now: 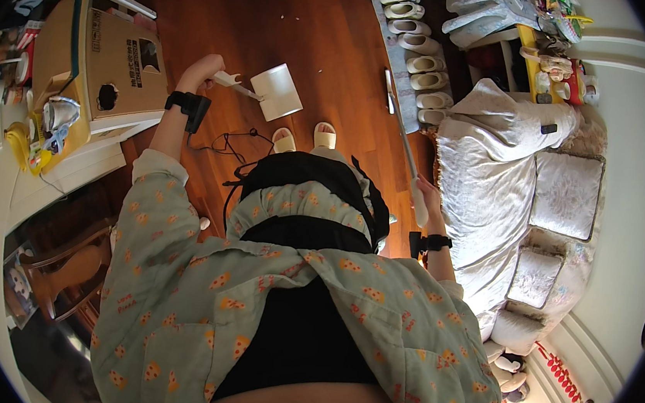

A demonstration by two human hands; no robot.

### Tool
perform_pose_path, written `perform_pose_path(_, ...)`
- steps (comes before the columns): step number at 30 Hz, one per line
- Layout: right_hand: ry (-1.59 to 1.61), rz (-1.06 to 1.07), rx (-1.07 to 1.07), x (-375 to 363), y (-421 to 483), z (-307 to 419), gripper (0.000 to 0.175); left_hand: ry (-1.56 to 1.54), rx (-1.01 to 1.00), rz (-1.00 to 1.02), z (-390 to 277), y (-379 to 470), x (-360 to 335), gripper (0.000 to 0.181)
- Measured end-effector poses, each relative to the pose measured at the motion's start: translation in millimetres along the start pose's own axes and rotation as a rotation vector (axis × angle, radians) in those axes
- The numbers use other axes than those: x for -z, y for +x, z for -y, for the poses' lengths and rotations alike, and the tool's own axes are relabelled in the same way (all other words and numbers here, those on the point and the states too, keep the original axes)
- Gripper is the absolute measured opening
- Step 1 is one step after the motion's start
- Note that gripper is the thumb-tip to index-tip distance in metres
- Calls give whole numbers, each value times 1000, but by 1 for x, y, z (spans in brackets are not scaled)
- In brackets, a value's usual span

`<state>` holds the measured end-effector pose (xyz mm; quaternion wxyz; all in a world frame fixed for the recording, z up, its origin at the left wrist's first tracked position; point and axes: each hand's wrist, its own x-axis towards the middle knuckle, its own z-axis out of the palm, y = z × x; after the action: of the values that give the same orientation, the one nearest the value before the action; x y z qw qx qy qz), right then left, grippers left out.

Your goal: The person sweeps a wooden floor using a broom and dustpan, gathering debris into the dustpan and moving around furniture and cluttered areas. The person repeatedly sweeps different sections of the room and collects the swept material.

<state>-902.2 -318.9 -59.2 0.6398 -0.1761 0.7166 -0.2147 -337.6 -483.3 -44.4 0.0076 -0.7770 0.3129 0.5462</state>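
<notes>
At the upper left, my left hand [203,72] is closed around the handle of a white long-handled dustpan [276,92], whose pan hangs over the wooden floor in front of my feet. My right hand [429,197], on the right beside the covered sofa, grips the pale end of a long-handled broom [404,133]. The broom's shaft runs forward towards the shoe mat, and its narrow white head appears near the mat's edge. Black bands with small devices circle both wrists. A few small white bits [282,17] lie on the floor beyond the dustpan.
Pale shoes [425,64] line a grey mat [392,39] at the upper right. A sofa under a light cover [475,187] runs along the right. To the left are a cardboard box [120,65] and a wooden chair [68,270]. A black cable [229,145] lies near my slippers [324,137].
</notes>
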Motion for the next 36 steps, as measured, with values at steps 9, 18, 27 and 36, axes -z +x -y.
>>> perform_pose_path(9,80,107,-89,-40,-9,-21,47,-147,65,-14,1,6,-5,17)
perform_pose_path(18,83,248,-108,-62,-20,4,45,-16,4,32,-1,9,-1,21)
perform_pose_path(27,-141,287,54,-69,22,28,44,40,30,-10,7,0,-1,22)
perform_pose_path(36,-207,330,-31,-113,55,46,45,232,-120,-10,1,3,-5,25)
